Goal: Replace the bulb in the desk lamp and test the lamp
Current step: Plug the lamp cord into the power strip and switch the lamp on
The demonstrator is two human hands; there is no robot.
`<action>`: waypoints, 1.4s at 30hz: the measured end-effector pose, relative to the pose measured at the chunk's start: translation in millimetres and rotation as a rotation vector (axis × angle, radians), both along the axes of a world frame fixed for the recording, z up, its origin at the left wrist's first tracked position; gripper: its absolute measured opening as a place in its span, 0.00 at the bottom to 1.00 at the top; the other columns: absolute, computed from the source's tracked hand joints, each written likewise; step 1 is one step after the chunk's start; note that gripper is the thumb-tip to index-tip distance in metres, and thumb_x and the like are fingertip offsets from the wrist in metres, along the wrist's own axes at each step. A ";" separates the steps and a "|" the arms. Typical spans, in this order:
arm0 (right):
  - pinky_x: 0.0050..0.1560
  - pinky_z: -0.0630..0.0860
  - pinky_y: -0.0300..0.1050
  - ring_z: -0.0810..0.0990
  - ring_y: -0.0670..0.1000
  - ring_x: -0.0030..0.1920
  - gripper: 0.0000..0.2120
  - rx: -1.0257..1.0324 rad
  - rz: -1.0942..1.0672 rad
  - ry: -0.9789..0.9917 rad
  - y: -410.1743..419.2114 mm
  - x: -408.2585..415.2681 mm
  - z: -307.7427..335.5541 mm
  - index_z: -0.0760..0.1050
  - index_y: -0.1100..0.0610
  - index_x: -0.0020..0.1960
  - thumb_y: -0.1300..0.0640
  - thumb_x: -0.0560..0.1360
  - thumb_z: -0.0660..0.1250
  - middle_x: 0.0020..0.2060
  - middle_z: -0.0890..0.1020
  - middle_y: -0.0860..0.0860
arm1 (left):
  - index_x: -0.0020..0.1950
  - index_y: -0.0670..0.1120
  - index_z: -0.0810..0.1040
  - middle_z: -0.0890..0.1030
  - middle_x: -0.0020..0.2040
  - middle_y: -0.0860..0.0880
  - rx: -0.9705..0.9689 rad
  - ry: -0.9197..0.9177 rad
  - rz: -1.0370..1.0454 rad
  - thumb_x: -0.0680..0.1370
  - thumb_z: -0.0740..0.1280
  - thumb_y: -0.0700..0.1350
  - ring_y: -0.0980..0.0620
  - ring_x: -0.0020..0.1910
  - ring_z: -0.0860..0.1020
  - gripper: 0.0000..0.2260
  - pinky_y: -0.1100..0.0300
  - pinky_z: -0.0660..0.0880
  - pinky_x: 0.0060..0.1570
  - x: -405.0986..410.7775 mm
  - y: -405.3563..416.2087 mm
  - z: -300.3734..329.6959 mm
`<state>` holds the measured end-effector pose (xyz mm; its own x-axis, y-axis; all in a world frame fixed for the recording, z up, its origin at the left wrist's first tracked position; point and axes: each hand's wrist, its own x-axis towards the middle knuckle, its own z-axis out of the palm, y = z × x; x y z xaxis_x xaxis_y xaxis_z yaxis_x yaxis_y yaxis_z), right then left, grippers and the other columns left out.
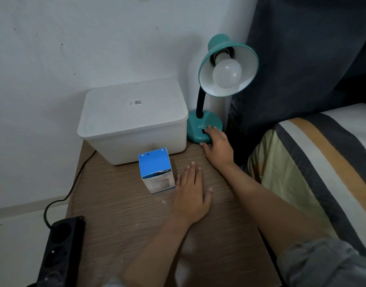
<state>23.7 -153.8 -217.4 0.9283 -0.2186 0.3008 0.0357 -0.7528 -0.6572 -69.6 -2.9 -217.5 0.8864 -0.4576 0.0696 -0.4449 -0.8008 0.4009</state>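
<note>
1. Right hand [217,145] is laid on the lamp base [198,129], fingers loosely spread over the switch, likely for testing.
2. Left hand [191,193] is rested flat on the tabletop [120,214], fingers open, holding nothing.
3. Bulb [226,74] is seated in the shade, unlit; bulb box [156,170] is kept beside the left hand.

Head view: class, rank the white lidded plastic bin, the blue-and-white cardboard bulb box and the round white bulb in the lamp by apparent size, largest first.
1. White lidded plastic bin
2. Blue-and-white cardboard bulb box
3. Round white bulb, only slightly smaller-looking than the box

Dim, bluish, even light; the bulb [227,73] is unlit. Soft shadows, slight grain, and wide-angle bending towards the edges.
</note>
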 end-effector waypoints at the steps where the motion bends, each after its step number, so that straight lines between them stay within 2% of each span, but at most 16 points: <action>1: 0.69 0.60 0.43 0.65 0.55 0.72 0.23 -0.003 0.001 -0.001 -0.4 0.2 -0.5 0.71 0.58 0.67 0.60 0.73 0.70 0.68 0.73 0.56 | 0.75 0.44 0.54 0.50 0.77 0.45 0.019 -0.001 0.004 0.77 0.53 0.56 0.48 0.76 0.49 0.29 0.50 0.42 0.70 0.6 -0.6 -0.9; 11: 0.70 0.61 0.45 0.66 0.55 0.71 0.22 -0.025 0.000 -0.007 -0.7 2.2 -3.4 0.72 0.60 0.66 0.60 0.73 0.70 0.67 0.74 0.56 | 0.76 0.46 0.50 0.46 0.78 0.46 0.032 -0.001 0.026 0.77 0.52 0.57 0.49 0.76 0.44 0.31 0.50 0.41 0.70 2.7 -2.8 -2.7; 13: 0.70 0.65 0.48 0.65 0.54 0.72 0.22 -0.030 -0.004 -0.002 -0.3 2.0 -3.3 0.72 0.59 0.66 0.59 0.73 0.70 0.68 0.74 0.55 | 0.76 0.46 0.49 0.45 0.78 0.46 0.061 0.000 0.031 0.76 0.49 0.57 0.49 0.76 0.44 0.31 0.50 0.41 0.70 3.2 -3.6 -2.3; 15: 0.66 0.68 0.50 0.64 0.52 0.72 0.21 -0.042 -0.038 0.018 0.7 0.4 -3.4 0.72 0.56 0.66 0.57 0.74 0.69 0.68 0.73 0.52 | 0.76 0.45 0.49 0.47 0.78 0.45 0.160 -0.039 0.030 0.74 0.44 0.58 0.47 0.76 0.45 0.32 0.50 0.42 0.71 3.8 -5.0 -3.2; 19: 0.65 0.69 0.50 0.66 0.53 0.72 0.20 0.000 -0.042 -0.014 1.7 0.1 -3.0 0.74 0.58 0.64 0.58 0.73 0.70 0.68 0.74 0.53 | 0.74 0.44 0.57 0.52 0.77 0.43 0.112 -0.027 0.065 0.72 0.48 0.59 0.45 0.76 0.52 0.33 0.45 0.50 0.72 3.9 -6.3 -3.9; 24: 0.62 0.71 0.51 0.66 0.52 0.71 0.20 -0.035 -0.035 0.003 1.0 0.3 -1.9 0.72 0.57 0.64 0.57 0.74 0.69 0.67 0.74 0.52 | 0.75 0.45 0.54 0.47 0.78 0.45 0.117 -0.002 0.058 0.71 0.46 0.60 0.47 0.76 0.47 0.35 0.47 0.46 0.72 4.8 -6.3 -2.7; 35: 0.55 0.75 0.52 0.67 0.54 0.68 0.21 -0.126 -0.033 0.016 1.7 1.6 -2.7 0.71 0.55 0.66 0.56 0.74 0.68 0.66 0.74 0.52 | 0.74 0.44 0.58 0.51 0.77 0.44 0.088 -0.024 0.068 0.72 0.50 0.59 0.46 0.76 0.51 0.33 0.45 0.48 0.72 4.6 -6.5 -5.4; 42: 0.52 0.77 0.53 0.67 0.54 0.67 0.21 -0.129 -0.027 0.010 1.7 1.2 -2.0 0.71 0.56 0.66 0.57 0.73 0.68 0.65 0.74 0.53 | 0.75 0.46 0.53 0.46 0.78 0.46 0.102 0.006 0.060 0.72 0.48 0.60 0.48 0.76 0.46 0.34 0.47 0.45 0.73 4.5 -5.7 -3.1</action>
<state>24.9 -152.2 -219.5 0.9258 -0.2036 0.3185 0.0079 -0.8320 -0.5547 -65.2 -8.5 -220.6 0.9125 -0.4086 0.0201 -0.3932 -0.8625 0.3185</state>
